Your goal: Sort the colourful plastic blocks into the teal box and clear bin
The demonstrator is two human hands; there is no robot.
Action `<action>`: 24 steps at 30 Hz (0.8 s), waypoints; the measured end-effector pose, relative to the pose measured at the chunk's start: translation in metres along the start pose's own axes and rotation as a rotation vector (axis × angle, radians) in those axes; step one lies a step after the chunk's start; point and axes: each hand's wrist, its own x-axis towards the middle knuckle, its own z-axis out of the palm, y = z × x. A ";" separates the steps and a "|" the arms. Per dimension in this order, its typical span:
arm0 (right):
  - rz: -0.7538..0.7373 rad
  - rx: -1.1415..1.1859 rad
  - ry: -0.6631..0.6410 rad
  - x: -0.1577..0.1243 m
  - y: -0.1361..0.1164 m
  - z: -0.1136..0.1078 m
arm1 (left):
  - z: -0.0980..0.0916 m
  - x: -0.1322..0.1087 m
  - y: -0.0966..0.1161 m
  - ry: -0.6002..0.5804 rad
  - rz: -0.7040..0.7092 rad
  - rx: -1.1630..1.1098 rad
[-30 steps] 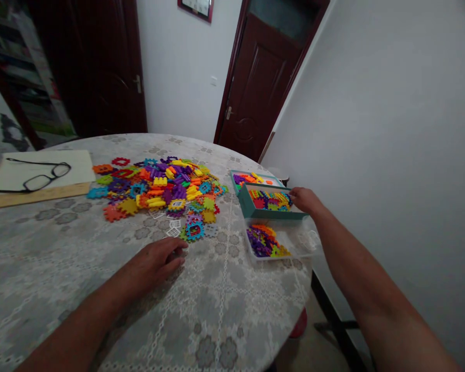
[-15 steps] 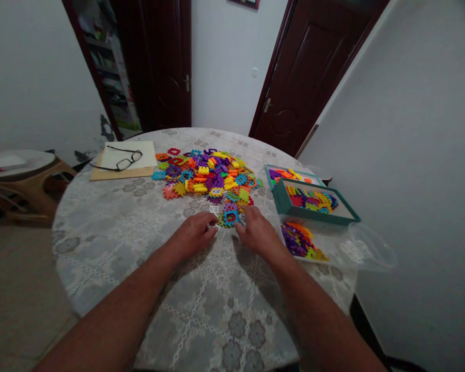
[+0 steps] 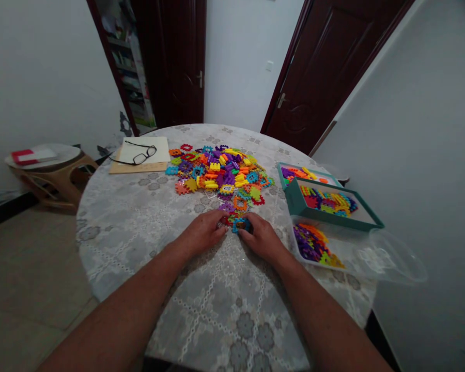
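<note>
In front of the near edge of a pile of colourful interlocking plastic pieces [image 3: 228,168], both my hands rest low over the table. My right hand [image 3: 262,236] pinches a blue square toothed building piece [image 3: 238,225] between thumb and fingers; the piece looks tilted. Close by on the left, my left hand [image 3: 203,231] has its thumb and fingers curled together beside red toothed pieces [image 3: 229,218]. What lies within its fingertips is too small and partly hidden to make out. An orange square frame piece [image 3: 240,202] and a purple piece [image 3: 227,206] lie just beyond the hands.
At right stand a dark green box [image 3: 306,207] of pieces, a teal-edged tray [image 3: 284,178] and a clear plastic container [image 3: 318,264] with more pieces. Black eyeglasses [image 3: 141,156] lie on paper [image 3: 160,150] at the far left. A wooden stool [image 3: 62,181] stands beyond the round table [image 3: 116,232].
My right fingers have closed on the blue piece, which now tilts. My left fingers have drawn in beside it. The whole view has shifted, so the table appears further right.
</note>
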 end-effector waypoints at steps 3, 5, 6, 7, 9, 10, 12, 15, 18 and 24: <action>-0.030 0.038 -0.009 -0.003 -0.004 -0.002 | -0.002 -0.001 0.004 -0.050 0.021 -0.047; -0.050 0.067 -0.007 -0.004 -0.010 -0.001 | -0.003 -0.001 0.007 -0.091 0.053 -0.059; -0.064 0.077 -0.007 -0.005 -0.013 0.000 | -0.003 -0.001 0.007 -0.107 0.068 -0.057; -0.079 0.083 -0.009 -0.005 -0.016 0.001 | -0.003 -0.001 0.008 -0.115 0.080 -0.051; -0.101 0.103 -0.019 -0.006 -0.021 0.002 | -0.004 -0.001 0.008 -0.113 0.091 -0.042; -0.103 0.128 -0.025 -0.007 -0.022 0.001 | -0.004 -0.001 0.008 -0.116 0.091 -0.043; -0.074 0.207 -0.027 -0.007 -0.021 -0.001 | -0.007 -0.001 0.008 -0.126 0.084 -0.054; 0.019 0.280 0.056 -0.006 -0.013 -0.004 | -0.015 -0.002 0.007 -0.123 0.059 -0.062; 0.040 0.165 0.170 -0.004 -0.004 -0.001 | -0.026 -0.003 0.004 -0.108 -0.008 -0.062; 0.058 -0.191 0.051 -0.008 -0.017 0.015 | -0.036 -0.005 -0.003 -0.182 -0.072 -0.097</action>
